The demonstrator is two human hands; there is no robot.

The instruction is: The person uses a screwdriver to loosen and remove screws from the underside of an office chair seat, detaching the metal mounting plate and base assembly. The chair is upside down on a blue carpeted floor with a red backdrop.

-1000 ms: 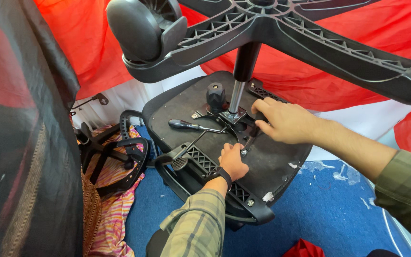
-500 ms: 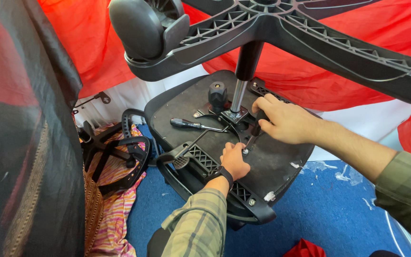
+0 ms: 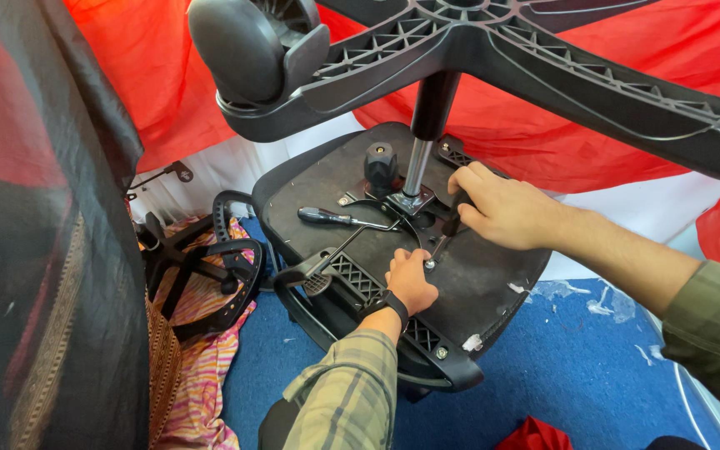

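- The light is bright and even, soft like daylight, with no single lamp to pick out; the red cloth (image 3: 610, 142) glows strongly and looks almost oversaturated.
- Shadows are weak: only a faint dark patch lies under the right hand (image 3: 506, 212) on the seat underside (image 3: 477, 283).
- A dull sheen sits on the caster wheel (image 3: 239, 46) and along the metal gas column (image 3: 417, 171).
- The dark fabric (image 3: 43, 250) at the left edge is close to the lens, blurred and murky.
- The chair base (image 3: 543, 58) bulges and stretches toward the top edge, a wide-angle bend.
- The middle is sharp; the left hand (image 3: 410, 279) shows crisp detail.
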